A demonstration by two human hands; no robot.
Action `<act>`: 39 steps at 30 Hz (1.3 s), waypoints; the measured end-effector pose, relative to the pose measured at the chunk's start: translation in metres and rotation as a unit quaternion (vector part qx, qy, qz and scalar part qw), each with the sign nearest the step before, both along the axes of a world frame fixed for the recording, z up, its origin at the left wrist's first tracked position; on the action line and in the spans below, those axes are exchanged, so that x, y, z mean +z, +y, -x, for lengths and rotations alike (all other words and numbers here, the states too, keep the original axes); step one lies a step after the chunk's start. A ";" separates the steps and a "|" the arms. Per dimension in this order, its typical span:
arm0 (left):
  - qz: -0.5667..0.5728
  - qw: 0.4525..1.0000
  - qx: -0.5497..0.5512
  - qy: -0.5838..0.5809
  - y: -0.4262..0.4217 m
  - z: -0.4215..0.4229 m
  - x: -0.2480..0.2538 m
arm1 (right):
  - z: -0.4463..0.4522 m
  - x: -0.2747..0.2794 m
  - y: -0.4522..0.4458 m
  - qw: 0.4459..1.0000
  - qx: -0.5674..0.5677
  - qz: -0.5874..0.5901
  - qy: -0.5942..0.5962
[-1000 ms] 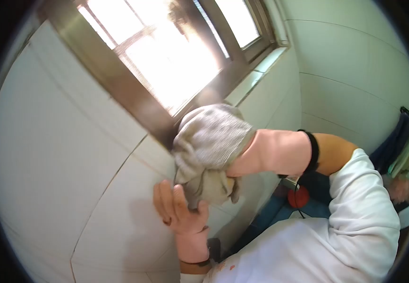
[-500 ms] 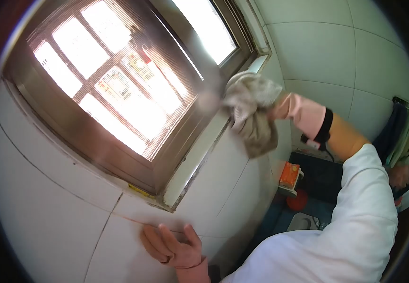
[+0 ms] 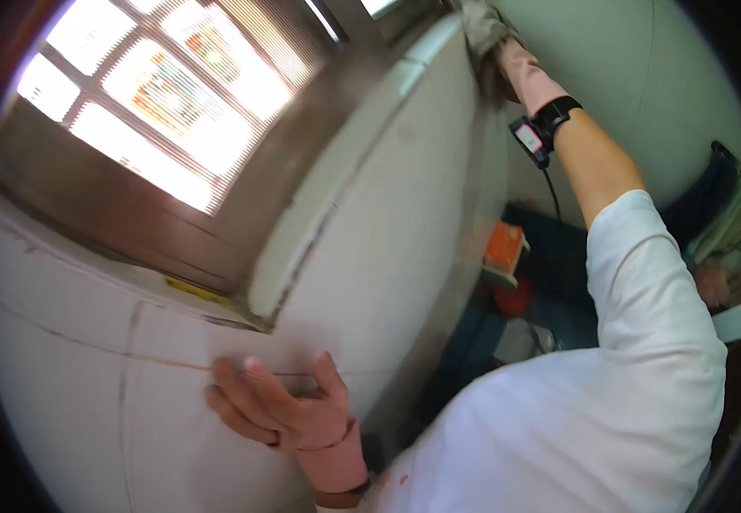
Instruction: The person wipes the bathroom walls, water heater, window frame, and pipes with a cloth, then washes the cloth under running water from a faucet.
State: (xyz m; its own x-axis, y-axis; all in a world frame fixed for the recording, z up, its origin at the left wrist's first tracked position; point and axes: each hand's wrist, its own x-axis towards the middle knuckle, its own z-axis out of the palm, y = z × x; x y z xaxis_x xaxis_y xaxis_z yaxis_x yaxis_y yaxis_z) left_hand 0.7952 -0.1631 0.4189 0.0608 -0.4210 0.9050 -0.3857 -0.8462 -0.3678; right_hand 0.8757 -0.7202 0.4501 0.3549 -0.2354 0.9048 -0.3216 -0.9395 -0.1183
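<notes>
A crumpled grey-beige cloth [image 3: 484, 32] is in my right hand [image 3: 520, 75], at the top of the view. The hand, in a pinkish covering up to the wrist, is closed on the cloth at the far end of the white window sill [image 3: 349, 158], by the wall corner; its fingertips are partly hidden. My left hand [image 3: 285, 409] lies against the tiled wall [image 3: 174, 410] below the near corner of the sill. Its fingers are spread and nothing is in them. The brown-framed window [image 3: 242, 214] with a screen rises above the sill.
A yellow strip [image 3: 197, 289] sits under the window frame. Lower right, an orange packet [image 3: 504, 245] stands on a small white holder, with a red round object [image 3: 514, 296] below it. Towels [image 3: 734, 227] hang at the right. A black strap with a cabled device [image 3: 530, 138] is on my right wrist.
My right hand has carried the cloth up and away along the sill to the far corner. The view has shifted, while my left hand stays spread on the tiles.
</notes>
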 end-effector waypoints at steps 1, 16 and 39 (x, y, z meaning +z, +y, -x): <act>-0.001 1.000 0.003 -0.002 0.001 -0.002 0.000 | -0.001 -0.009 0.018 1.000 0.013 0.008 -0.013; 0.026 0.988 -0.143 0.046 0.013 -0.006 0.011 | 0.085 -0.198 0.341 0.816 0.423 -0.253 0.302; 0.222 0.781 -0.329 0.481 0.060 0.079 -0.030 | 0.115 -0.133 0.306 0.634 0.356 -0.168 0.666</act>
State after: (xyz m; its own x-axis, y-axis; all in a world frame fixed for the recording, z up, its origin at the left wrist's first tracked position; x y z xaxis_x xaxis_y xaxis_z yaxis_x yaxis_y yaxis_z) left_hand 0.7160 -0.1033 0.3885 0.7064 -0.3047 0.6389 -0.7078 -0.3100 0.6347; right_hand 0.7610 -0.4139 0.3172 0.8759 0.3131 -0.3670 0.1453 -0.8966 -0.4183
